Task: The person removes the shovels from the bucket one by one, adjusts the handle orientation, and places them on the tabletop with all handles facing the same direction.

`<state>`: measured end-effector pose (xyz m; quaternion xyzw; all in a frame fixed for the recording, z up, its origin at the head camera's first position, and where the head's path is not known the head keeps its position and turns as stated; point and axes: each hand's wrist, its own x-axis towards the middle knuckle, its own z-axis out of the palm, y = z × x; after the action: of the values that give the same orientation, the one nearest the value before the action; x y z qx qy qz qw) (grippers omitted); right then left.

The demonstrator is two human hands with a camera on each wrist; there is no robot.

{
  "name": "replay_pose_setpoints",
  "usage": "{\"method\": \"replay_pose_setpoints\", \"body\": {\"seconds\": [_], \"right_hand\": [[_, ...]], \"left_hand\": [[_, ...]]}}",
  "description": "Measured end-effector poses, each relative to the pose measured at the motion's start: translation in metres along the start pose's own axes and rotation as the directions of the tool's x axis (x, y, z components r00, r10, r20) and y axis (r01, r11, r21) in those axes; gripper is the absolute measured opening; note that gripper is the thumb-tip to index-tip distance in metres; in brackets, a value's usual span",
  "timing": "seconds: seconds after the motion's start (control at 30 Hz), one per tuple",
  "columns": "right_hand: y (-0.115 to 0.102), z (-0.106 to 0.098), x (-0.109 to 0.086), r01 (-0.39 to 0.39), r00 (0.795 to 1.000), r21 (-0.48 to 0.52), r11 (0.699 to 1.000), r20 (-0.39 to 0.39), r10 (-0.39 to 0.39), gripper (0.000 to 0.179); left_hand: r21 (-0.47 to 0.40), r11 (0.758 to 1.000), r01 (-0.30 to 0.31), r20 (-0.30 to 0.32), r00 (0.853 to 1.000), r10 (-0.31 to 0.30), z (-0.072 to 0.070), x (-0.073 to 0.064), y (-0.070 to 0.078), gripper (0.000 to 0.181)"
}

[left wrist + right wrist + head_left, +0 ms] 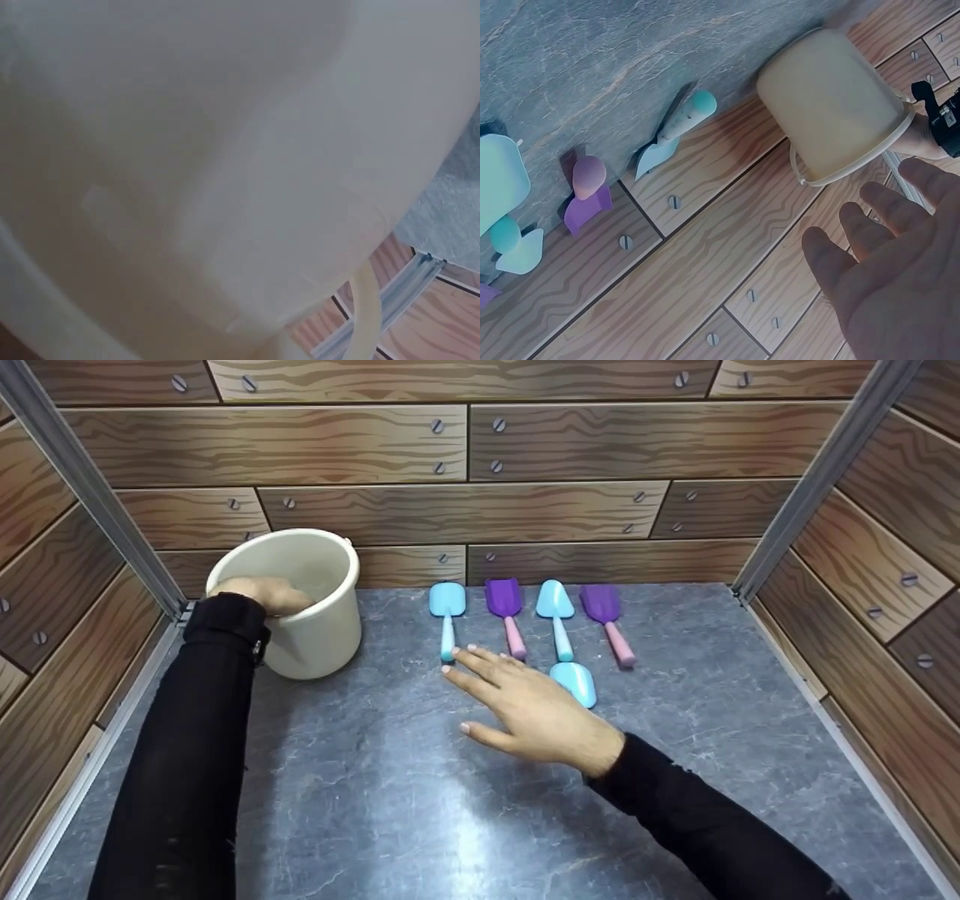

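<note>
My left hand (261, 594) reaches over the near rim of a cream plastic bucket (319, 641), its fingers hidden inside. I cannot tell whether those fingers hold anything. Pale bucket wall (300, 165) fills most of the left wrist view. My right hand (536, 709) hovers over the floor with fingers spread and nothing in them. It partly covers a light blue toy shovel (576, 684). Beyond it lie a blue toy shovel (448, 600), a purple one with a pink handle (504, 597), a light blue pointed trowel (555, 600) and another purple shovel (601, 604).
Grey marbled flooring (360, 780) spreads under everything. Wood-patterned panels (360, 442) rise at the back and both sides, with metal corner posts (806, 487) between them. The bucket's handle (365, 307) hangs at its side in the left wrist view.
</note>
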<state>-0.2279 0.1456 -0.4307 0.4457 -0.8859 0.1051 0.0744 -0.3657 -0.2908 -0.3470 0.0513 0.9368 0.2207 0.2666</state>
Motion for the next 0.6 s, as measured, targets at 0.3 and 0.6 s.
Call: {"method": "replay_pose_setpoints", "body": {"seconds": [0.3,0.6], "right_hand": [[0.003,0.001,-0.002,-0.009,1.0,0.014,1.0,0.011,0.008,0.078],[0.004,0.0,-0.003,-0.03,0.999,0.021,0.999,0.021,0.03,0.078]], "left_hand": [[0.286,0.958,-0.006,-0.11,0.993,0.04,-0.011,0.089,-0.067,0.037],[0.262,0.964,0.037,-0.448,0.89,0.088,-0.003,0.074,-0.058,0.012]]}}
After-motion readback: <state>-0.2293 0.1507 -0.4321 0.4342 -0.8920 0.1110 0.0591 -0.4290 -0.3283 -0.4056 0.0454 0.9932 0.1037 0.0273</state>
